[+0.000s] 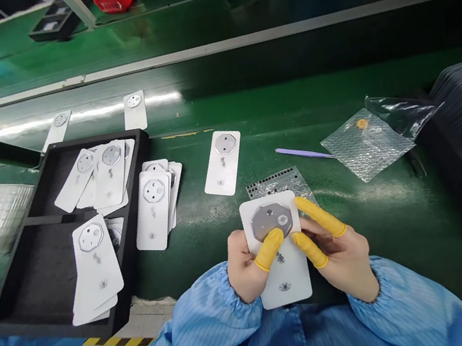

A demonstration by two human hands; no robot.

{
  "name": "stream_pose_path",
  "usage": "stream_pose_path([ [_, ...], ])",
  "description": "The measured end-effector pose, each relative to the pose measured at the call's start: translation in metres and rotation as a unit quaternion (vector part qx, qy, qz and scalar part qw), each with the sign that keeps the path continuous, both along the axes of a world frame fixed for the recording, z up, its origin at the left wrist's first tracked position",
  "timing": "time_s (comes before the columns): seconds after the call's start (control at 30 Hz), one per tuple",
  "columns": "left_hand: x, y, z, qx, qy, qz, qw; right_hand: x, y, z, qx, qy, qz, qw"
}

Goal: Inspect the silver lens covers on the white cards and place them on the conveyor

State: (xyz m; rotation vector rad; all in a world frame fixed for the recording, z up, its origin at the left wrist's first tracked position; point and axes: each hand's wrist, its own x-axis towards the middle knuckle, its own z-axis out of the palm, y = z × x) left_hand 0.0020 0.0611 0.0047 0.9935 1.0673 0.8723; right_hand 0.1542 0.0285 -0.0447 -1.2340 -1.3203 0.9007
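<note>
One white rectangular card with grey octagonal inset, in hand

Head view: left hand pinches it by the green counter's near edge, thumb on the inset; right hand spreads thumb and forefinger along its right edge, grip unclear. Similar white cards lie in the black divided tray; finished or waiting, can't tell.
</note>
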Motion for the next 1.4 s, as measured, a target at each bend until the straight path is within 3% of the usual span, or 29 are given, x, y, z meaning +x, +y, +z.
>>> stream_pose_path([
  [0.2,-0.008,-0.006,-0.011,0.04,0.026,-0.002,0.999,-0.003,0.006,0.005,-0.026,0.064,0.07,0.995],
  [0.27,-0.022,-0.007,-0.015,0.069,0.064,0.048,0.994,0.0,0.009,0.007,-0.022,0.045,0.094,0.994],
  [0.37,-0.056,-0.008,-0.019,0.085,0.119,0.184,0.972,0.01,0.014,-0.001,0.017,-0.118,0.091,0.989],
  [0.5,-0.096,0.001,-0.025,0.152,0.182,0.294,0.926,0.022,0.017,-0.028,0.087,-0.317,0.108,0.938],
  [0.63,-0.096,0.016,-0.032,0.102,0.242,0.254,0.931,0.028,0.015,-0.035,0.129,-0.314,0.11,0.934],
  [0.77,-0.079,0.02,-0.034,0.089,0.254,0.171,0.948,0.037,0.01,-0.007,0.145,-0.265,0.096,0.949],
  [0.87,-0.063,0.014,-0.036,-0.02,0.133,0.045,0.99,0.043,0.01,0.012,0.171,-0.264,0.105,0.943],
  [0.97,-0.043,0.005,-0.04,-0.13,-0.017,-0.043,0.99,0.047,0.015,0.015,0.189,-0.294,0.176,0.92],
  [1.03,-0.029,0.001,-0.042,-0.167,-0.069,-0.029,0.983,0.048,0.02,0.011,0.185,-0.313,0.232,0.902],
  [1.17,-0.014,0.002,-0.044,-0.164,-0.086,0.124,0.975,0.045,0.028,0.011,0.179,-0.304,0.259,0.899],
  [1.27,-0.013,0.002,-0.044,-0.154,-0.082,0.103,0.979,0.038,0.032,0.017,0.175,-0.275,0.28,0.903],
  [1.4,-0.015,0.0,-0.046,-0.141,-0.055,0.078,0.985,0.03,0.037,0.021,0.11,-0.233,0.3,0.919],
])
